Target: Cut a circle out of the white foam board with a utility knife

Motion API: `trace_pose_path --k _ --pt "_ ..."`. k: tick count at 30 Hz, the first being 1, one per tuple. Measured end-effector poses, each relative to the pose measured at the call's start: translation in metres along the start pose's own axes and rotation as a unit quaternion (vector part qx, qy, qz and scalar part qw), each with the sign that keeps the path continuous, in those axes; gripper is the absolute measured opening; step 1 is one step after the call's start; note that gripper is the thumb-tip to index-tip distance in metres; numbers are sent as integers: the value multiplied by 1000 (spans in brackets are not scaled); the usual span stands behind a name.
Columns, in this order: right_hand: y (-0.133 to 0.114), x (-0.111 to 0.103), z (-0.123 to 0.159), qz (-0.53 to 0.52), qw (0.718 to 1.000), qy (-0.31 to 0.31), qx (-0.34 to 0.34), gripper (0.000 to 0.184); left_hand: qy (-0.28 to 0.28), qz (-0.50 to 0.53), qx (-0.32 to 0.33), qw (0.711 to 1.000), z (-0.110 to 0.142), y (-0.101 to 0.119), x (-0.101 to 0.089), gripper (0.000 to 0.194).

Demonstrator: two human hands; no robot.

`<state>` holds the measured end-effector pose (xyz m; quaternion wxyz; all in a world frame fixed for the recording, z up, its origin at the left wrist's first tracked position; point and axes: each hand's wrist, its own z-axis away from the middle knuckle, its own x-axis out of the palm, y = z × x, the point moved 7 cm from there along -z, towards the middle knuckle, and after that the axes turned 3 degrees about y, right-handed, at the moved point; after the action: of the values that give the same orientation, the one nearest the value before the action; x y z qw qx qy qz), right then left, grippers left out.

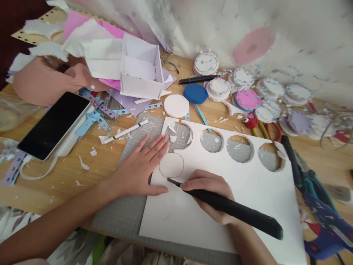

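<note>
My left hand (140, 165) lies flat with fingers spread, pressing the left edge of a white foam sheet (220, 198) onto a grey cutting mat (129, 213). My right hand (211, 195) is closed around a long black craft knife (234, 209). The blade tip touches the sheet just below a traced circle (171, 165). Several round holes (239, 148) are cut along the sheet's top edge.
A black phone (53, 123) lies at the left. A white foam box (140, 71), a white disc (176, 105), a blue disc (195, 93), a black pen (197, 79) and several decorated round pieces (246, 98) sit behind. A blue glue gun (322, 217) lies right. Another person's arm (46, 84) rests far left.
</note>
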<state>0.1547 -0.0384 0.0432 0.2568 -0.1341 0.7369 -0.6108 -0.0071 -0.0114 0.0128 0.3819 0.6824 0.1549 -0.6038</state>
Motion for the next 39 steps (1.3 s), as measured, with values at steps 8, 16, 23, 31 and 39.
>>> trace_pose_path --k 8,16,23,31,39 --pt "3 -1 -2 -26 1000 -1 15 35 2 -21 6 1000 -1 1 -1 108" --pt "2 1 -7 -37 998 -8 46 32 2 -33 9 999 -1 2 -1 106" --pt "6 -13 -3 -63 995 66 35 20 -1 -41 9 999 0 2 -1 106" --pt "15 -7 -2 -44 990 86 103 12 -5 -54 7 999 0 2 -1 106" --pt "16 -2 -1 -26 988 75 130 17 -2 -54 7 999 0 2 0 107"
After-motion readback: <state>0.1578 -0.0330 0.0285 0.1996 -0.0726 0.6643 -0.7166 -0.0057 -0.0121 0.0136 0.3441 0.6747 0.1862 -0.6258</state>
